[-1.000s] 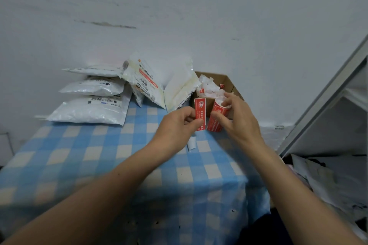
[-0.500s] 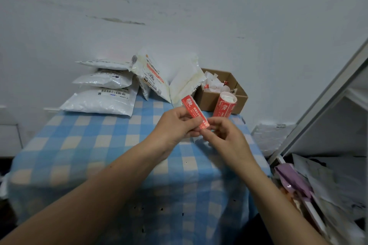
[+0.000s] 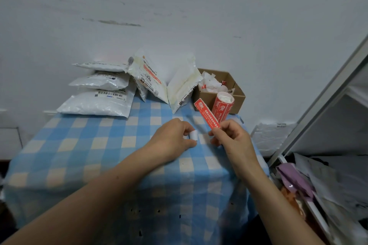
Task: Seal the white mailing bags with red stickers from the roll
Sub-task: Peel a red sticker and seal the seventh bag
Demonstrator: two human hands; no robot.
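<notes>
My right hand [image 3: 231,137] pinches the lower end of a long red sticker [image 3: 206,112], which points up and to the left. A small curled white backing strip [image 3: 193,135] is pinched in my left hand [image 3: 173,138], just above the tablecloth. The red sticker roll [image 3: 222,106] stands upright by the cardboard box. Three white mailing bags [image 3: 97,101] lie stacked at the back left. Two more bags [image 3: 149,75] lean against the wall in the middle.
A brown cardboard box [image 3: 238,98] at the back right holds crumpled white backing paper. The table wears a blue and cream checked cloth [image 3: 95,145]. A grey metal frame [image 3: 318,103] and piled papers [image 3: 328,189] sit off the right edge.
The roll was set down by the box. Both hands came toward me, then parted: the sticker passed to my right hand and the white backing came off in my left.
</notes>
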